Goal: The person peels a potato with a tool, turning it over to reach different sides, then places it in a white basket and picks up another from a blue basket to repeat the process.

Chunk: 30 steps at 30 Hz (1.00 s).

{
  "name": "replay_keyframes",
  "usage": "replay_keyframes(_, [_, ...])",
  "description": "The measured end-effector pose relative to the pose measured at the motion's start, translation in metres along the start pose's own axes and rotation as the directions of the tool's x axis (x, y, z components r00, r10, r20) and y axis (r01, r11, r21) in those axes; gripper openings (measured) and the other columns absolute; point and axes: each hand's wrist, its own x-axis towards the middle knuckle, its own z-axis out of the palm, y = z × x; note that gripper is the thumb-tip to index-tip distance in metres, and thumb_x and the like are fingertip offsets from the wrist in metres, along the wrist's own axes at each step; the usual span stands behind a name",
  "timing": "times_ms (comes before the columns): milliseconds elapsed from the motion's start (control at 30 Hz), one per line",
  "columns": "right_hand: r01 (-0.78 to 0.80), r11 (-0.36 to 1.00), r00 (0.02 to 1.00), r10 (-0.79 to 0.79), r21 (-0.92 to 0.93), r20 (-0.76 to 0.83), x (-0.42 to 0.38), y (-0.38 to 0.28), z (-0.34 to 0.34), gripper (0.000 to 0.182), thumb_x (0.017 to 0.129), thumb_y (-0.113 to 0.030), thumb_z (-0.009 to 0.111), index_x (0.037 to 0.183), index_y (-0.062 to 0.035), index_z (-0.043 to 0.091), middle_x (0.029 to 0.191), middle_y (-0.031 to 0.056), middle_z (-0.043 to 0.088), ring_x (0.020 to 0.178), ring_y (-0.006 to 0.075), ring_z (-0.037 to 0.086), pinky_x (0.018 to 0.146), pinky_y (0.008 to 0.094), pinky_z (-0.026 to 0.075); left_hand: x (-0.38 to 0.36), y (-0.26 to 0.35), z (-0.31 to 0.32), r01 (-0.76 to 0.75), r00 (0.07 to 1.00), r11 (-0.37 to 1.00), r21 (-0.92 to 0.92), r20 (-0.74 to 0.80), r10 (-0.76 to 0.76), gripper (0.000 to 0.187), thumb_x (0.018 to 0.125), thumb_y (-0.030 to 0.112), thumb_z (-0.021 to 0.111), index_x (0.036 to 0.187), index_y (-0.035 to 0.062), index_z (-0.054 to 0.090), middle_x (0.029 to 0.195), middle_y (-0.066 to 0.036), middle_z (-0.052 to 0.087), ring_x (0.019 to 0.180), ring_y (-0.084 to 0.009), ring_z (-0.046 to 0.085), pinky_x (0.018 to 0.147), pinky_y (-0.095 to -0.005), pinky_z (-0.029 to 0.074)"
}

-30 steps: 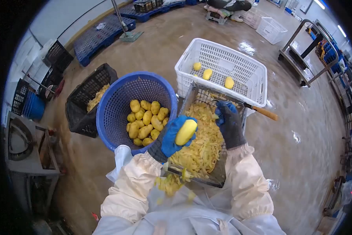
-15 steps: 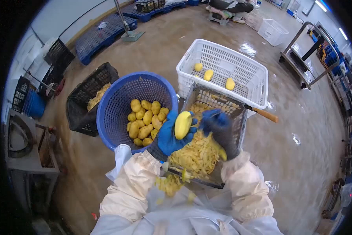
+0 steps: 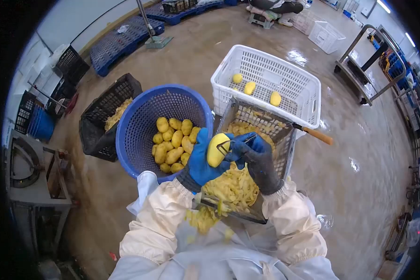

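Observation:
My left hand (image 3: 201, 163), in a blue glove, is closed around a peeled yellow potato (image 3: 213, 156). My right hand (image 3: 257, 157), gloved in blue and dark grey, grips a peeler (image 3: 223, 147) whose metal frame lies against the potato's upper right side. Below both hands is a dark crate (image 3: 286, 122) with a heap of potato peelings (image 3: 235, 186) in it. To the left, a blue round basket (image 3: 131, 119) holds several unpeeled potatoes (image 3: 174, 154). Beyond the dark crate, three peeled potatoes (image 3: 249, 88) lie in a white crate (image 3: 308, 109).
A wooden handle (image 3: 316, 135) sticks out over the dark crate's right edge. At left stands a black crate (image 3: 95, 135) with more peelings. Blue pallets (image 3: 121, 42), a metal trolley (image 3: 359, 77) and a seated person (image 3: 280, 6) are farther off on the wet floor.
My right hand has swung from low over the peelings up to the potato, bringing the peeler against it. The left hand keeps the potato in nearly the same place.

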Motion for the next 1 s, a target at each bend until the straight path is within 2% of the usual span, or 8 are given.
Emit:
replay_keyframes(100, [-0.004, 0.996, 0.997, 0.011, -0.092, 0.071, -0.005, 0.007, 0.002, 0.016, 0.085, -0.016, 0.065, 0.09, -0.0015, 0.058, 0.071, 0.0056, 0.063, 0.053, 0.0077, 0.054, 0.046, 0.0195, 0.042, -0.002, -0.001, -0.003, 0.088, 0.993, 0.994, -0.063, 0.079, -0.083, 0.058, 0.092, 0.053, 0.041, 0.119, 0.0016, 0.048, 0.097, -0.013, 0.063, 0.077, -0.0211, 0.062, 0.064, -0.0305, 0.053])
replay_keyframes(167, [0.061, 0.956, 0.986, -0.013, -0.286, 0.167, -0.007, 0.009, 0.001, 0.015, 0.085, -0.017, 0.065, 0.088, -0.0036, 0.059, 0.07, 0.0038, 0.062, 0.054, 0.0065, 0.053, 0.047, 0.0193, 0.041, -0.004, -0.007, 0.009, -0.094, 0.939, 0.834, 0.543, -0.23, 0.255, 0.057, 0.093, 0.051, 0.042, 0.12, 0.0014, 0.048, 0.097, -0.013, 0.063, 0.081, -0.0218, 0.062, 0.065, -0.0302, 0.053])
replay_keyframes(267, [0.109, 0.991, 0.956, -0.125, -0.072, -0.266, 0.025, 0.009, -0.039, 0.014, 0.086, -0.018, 0.063, 0.087, -0.0042, 0.059, 0.068, 0.0027, 0.061, 0.054, 0.0069, 0.053, 0.048, 0.0196, 0.041, -0.006, -0.003, 0.005, 0.107, 0.982, 0.977, 0.183, -0.174, -0.075, 0.055, 0.093, 0.049, 0.044, 0.122, 0.0024, 0.047, 0.097, -0.013, 0.062, 0.083, -0.0213, 0.062, 0.066, -0.0292, 0.054])
replay_keyframes(867, [0.241, 0.924, 0.967, -0.254, -0.298, -0.004, -0.003, 0.011, 0.004, 0.015, 0.087, -0.014, 0.064, 0.093, -0.0006, 0.059, 0.075, 0.0061, 0.064, 0.055, 0.0062, 0.053, 0.047, 0.0196, 0.041, 0.004, 0.007, -0.019, -0.114, 0.982, 0.985, 0.126, -0.135, 0.131, 0.019, 0.091, 0.018, 0.056, 0.105, 0.005, 0.056, 0.096, -0.008, 0.059, 0.089, -0.0168, 0.061, 0.074, -0.0291, 0.056])
replay_keyframes(900, [0.17, 0.964, 0.98, -0.187, -0.205, -0.067, -0.002, 0.008, 0.003, 0.015, 0.087, -0.014, 0.064, 0.093, -0.001, 0.06, 0.076, 0.0061, 0.064, 0.057, 0.0064, 0.055, 0.047, 0.0194, 0.041, 0.003, 0.008, -0.019, -0.342, 0.886, 0.514, 0.787, 0.088, 0.454, 0.017, 0.09, 0.014, 0.056, 0.104, 0.0051, 0.056, 0.096, -0.007, 0.059, 0.089, -0.0168, 0.061, 0.074, -0.0285, 0.056])
replay_keyframes(933, [0.098, 0.99, 0.986, -0.111, -0.105, -0.121, 0.0, 0.006, 0.0, 0.014, 0.087, -0.013, 0.064, 0.093, -0.0014, 0.06, 0.076, 0.0061, 0.064, 0.059, 0.0066, 0.056, 0.047, 0.0192, 0.041, 0.001, 0.009, -0.018, -0.343, 0.745, -0.323, 0.882, 0.465, 0.479, 0.015, 0.089, 0.011, 0.055, 0.103, 0.0051, 0.056, 0.096, -0.007, 0.059, 0.088, -0.0168, 0.061, 0.074, -0.028, 0.055])
replay_keyframes(967, [0.097, 0.99, 0.987, -0.109, -0.105, -0.119, 0.008, 0.007, -0.012, 0.014, 0.087, -0.013, 0.064, 0.093, -0.0014, 0.06, 0.076, 0.0061, 0.064, 0.059, 0.0066, 0.056, 0.047, 0.0192, 0.041, 0.0, 0.007, -0.017, -0.341, 0.745, -0.323, 0.883, 0.463, 0.481, 0.015, 0.089, 0.011, 0.055, 0.103, 0.0051, 0.056, 0.096, -0.007, 0.059, 0.088, -0.0168, 0.061, 0.074, -0.028, 0.055])
replay_keyframes(1000, [0.148, 0.987, 0.964, -0.158, -0.059, -0.214, 0.019, 0.013, -0.03, 0.014, 0.086, -0.014, 0.064, 0.093, -0.0017, 0.06, 0.077, 0.0059, 0.064, 0.06, 0.0069, 0.057, 0.047, 0.0193, 0.041, -0.001, 0.003, -0.012, -0.429, 0.807, 0.371, 0.824, 0.166, 0.566, 0.016, 0.09, 0.016, 0.054, 0.101, 0.0049, 0.056, 0.097, -0.01, 0.061, 0.09, -0.0199, 0.061, 0.074, -0.0289, 0.054])
